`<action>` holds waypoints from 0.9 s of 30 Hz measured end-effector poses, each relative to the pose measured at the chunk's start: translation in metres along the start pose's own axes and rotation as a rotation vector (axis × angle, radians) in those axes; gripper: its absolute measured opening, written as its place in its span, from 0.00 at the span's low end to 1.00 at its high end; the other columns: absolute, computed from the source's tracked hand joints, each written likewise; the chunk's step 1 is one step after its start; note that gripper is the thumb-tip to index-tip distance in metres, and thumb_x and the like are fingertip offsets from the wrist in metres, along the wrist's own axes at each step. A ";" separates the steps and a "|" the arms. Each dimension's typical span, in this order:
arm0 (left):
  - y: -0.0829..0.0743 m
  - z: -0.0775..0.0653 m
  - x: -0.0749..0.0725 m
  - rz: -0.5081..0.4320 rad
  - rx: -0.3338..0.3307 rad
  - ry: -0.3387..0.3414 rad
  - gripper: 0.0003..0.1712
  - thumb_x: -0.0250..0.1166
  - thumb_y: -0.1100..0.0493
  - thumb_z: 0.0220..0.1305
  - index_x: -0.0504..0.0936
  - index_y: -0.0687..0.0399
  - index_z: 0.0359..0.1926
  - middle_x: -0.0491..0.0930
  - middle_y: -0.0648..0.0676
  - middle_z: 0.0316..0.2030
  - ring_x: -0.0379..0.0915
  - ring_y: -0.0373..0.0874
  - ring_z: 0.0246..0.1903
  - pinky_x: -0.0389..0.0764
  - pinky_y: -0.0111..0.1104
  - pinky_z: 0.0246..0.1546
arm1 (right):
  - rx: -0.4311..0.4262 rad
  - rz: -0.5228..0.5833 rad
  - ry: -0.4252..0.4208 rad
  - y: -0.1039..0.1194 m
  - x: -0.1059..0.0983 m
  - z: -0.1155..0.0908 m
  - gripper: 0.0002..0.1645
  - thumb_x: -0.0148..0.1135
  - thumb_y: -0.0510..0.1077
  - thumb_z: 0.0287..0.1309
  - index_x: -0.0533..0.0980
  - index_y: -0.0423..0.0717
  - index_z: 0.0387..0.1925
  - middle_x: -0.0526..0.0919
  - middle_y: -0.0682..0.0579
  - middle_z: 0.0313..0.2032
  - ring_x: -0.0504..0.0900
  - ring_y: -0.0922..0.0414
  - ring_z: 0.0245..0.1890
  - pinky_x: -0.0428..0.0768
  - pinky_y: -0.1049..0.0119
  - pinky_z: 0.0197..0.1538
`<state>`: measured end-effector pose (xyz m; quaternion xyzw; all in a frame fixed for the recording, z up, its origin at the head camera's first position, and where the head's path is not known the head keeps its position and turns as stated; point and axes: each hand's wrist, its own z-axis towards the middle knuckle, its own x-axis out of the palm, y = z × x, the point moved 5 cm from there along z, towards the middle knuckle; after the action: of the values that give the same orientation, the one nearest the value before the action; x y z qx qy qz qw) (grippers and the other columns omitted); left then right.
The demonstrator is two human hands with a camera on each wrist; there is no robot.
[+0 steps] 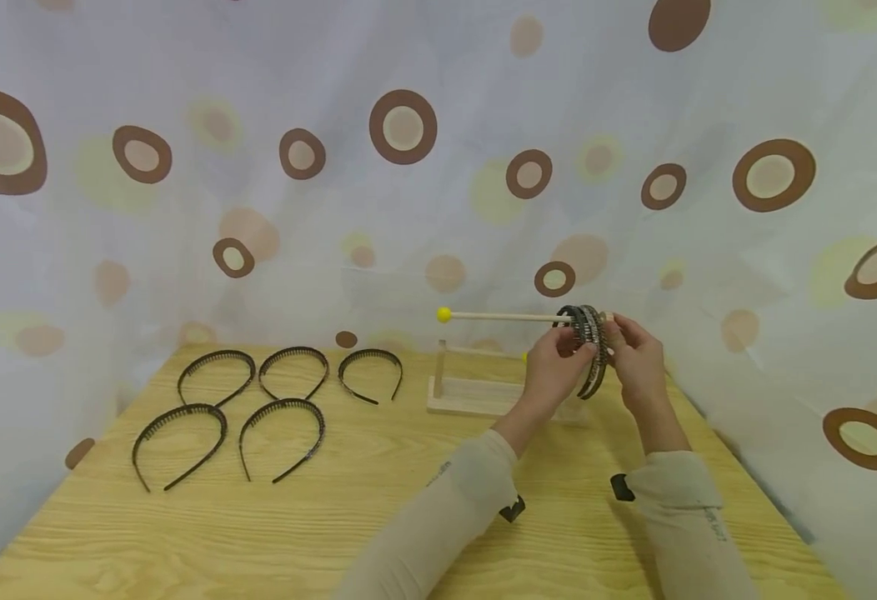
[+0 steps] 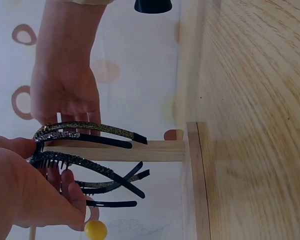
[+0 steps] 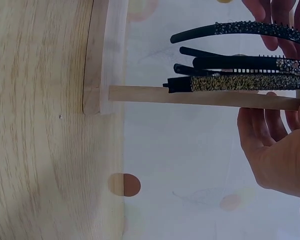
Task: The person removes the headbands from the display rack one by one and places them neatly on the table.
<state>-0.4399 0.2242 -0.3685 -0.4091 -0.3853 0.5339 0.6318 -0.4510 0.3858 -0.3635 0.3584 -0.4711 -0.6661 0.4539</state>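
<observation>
Several toothed headbands (image 1: 597, 354) with glittery bands hang near the post end of the upper rod (image 1: 506, 317) of a wooden stand. My left hand (image 1: 553, 367) grips the foremost one, a black headband with dark glitter (image 2: 80, 161), fingers and thumb around its upper part. Behind it hang a silver-speckled headband (image 2: 65, 135) and a gold-glitter headband (image 3: 240, 83), which lies closest to the post. My right hand (image 1: 639, 367) holds the stand's upright post (image 3: 200, 97) near its top, fingers behind it. The headbands' tips point down toward the table.
Five more black headbands lie on the wooden table (image 1: 378, 517) at the left, one of them a small headband (image 1: 371, 354). The stand's base (image 1: 476, 397) sits at the back right, below a yellow ball (image 1: 443, 315) capping the upper rod. A spotted curtain (image 1: 438, 208) surrounds the table.
</observation>
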 end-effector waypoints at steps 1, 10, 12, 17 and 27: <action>-0.001 0.000 -0.001 -0.008 0.010 -0.010 0.14 0.72 0.55 0.67 0.85 0.53 0.50 0.81 0.39 0.37 0.77 0.32 0.38 0.80 0.28 0.41 | -0.003 0.001 0.000 0.001 0.001 0.000 0.36 0.58 0.56 0.72 0.69 0.41 0.72 0.72 0.41 0.67 0.73 0.55 0.60 0.80 0.76 0.45; -0.007 -0.003 -0.009 -0.044 0.039 -0.087 0.11 0.73 0.59 0.66 0.86 0.55 0.48 0.81 0.39 0.35 0.77 0.32 0.34 0.81 0.30 0.27 | -0.018 0.020 0.013 0.003 0.005 -0.001 0.36 0.59 0.56 0.71 0.70 0.40 0.71 0.76 0.46 0.62 0.75 0.56 0.58 0.80 0.76 0.46; -0.009 -0.003 -0.010 -0.044 0.034 -0.084 0.11 0.73 0.59 0.66 0.86 0.56 0.48 0.81 0.39 0.34 0.77 0.32 0.34 0.80 0.30 0.24 | -0.016 0.023 0.009 0.003 0.004 -0.001 0.36 0.59 0.56 0.71 0.70 0.40 0.71 0.77 0.47 0.61 0.75 0.58 0.56 0.80 0.76 0.45; -0.013 -0.003 -0.011 -0.032 0.036 -0.072 0.11 0.74 0.59 0.64 0.87 0.55 0.47 0.80 0.40 0.32 0.77 0.33 0.33 0.80 0.28 0.29 | -0.018 0.034 0.001 0.002 0.000 -0.002 0.35 0.59 0.55 0.72 0.70 0.39 0.71 0.78 0.48 0.60 0.76 0.59 0.54 0.80 0.77 0.44; -0.030 -0.005 -0.014 0.023 0.145 -0.047 0.16 0.75 0.57 0.64 0.87 0.55 0.52 0.83 0.41 0.36 0.77 0.32 0.36 0.80 0.25 0.38 | -0.039 0.039 0.010 0.001 0.001 -0.002 0.34 0.58 0.54 0.73 0.70 0.38 0.71 0.79 0.51 0.59 0.76 0.60 0.56 0.80 0.76 0.46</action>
<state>-0.4267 0.2074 -0.3435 -0.3540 -0.3556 0.5773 0.6441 -0.4499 0.3842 -0.3634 0.3436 -0.4627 -0.6643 0.4760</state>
